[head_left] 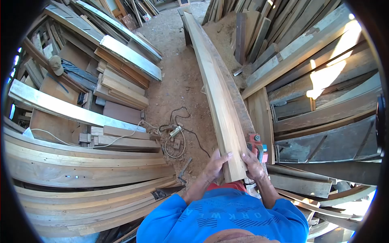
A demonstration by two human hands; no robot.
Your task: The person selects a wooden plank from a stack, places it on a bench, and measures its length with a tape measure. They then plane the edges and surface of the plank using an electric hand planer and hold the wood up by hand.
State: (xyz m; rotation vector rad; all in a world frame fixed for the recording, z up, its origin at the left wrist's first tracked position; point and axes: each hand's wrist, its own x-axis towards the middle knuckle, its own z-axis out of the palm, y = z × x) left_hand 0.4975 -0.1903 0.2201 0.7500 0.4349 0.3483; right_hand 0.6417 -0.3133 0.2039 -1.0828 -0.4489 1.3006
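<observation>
A long, pale wooden plank (222,101) runs away from my body, its near end close to my waist. My left hand (216,165) is closed round its left edge, the thumb on the top face. On the opposite edge, my right hand (253,166) grips the same plank, thumb also on top. Beneath and to the right lies a narrow, weathered bench top (240,106). Just beyond my right hand a red power tool (255,139) with a blue part rests on that bench; its exact kind is partly hidden.
On the dirt floor to the left lie a white power strip (175,131), tangled cords and a dark metal tool (184,170). Stacked boards (125,89) fill the left side. More timber (316,89) leans and lies along the right. Sawdust (223,38) is heaped at the back.
</observation>
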